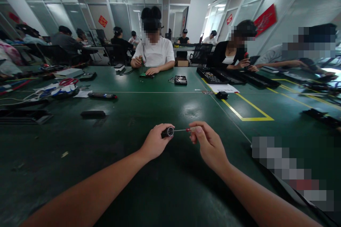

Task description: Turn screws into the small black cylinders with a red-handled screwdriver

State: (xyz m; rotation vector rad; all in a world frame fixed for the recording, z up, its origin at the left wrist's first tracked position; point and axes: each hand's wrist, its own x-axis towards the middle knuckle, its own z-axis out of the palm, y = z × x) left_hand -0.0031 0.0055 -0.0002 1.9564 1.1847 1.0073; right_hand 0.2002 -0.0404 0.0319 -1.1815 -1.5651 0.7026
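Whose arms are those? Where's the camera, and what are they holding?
Those arms belong to a person; there's no robot. The one picture comes from a camera worn on that person's head, looking forward and down. The left hand holds a small black cylinder with a round, pale-rimmed end. The right hand holds a thin metal screwdriver with a clear and red handle, pointing towards that end. On the dark green table lie a long black block and yellow line markings.

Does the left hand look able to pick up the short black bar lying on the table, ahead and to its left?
Probably not straight away: the left hand holds a black cylinder, with the screwdriver in the right hand pointing at its end. No object shows between left hand and bar, though.
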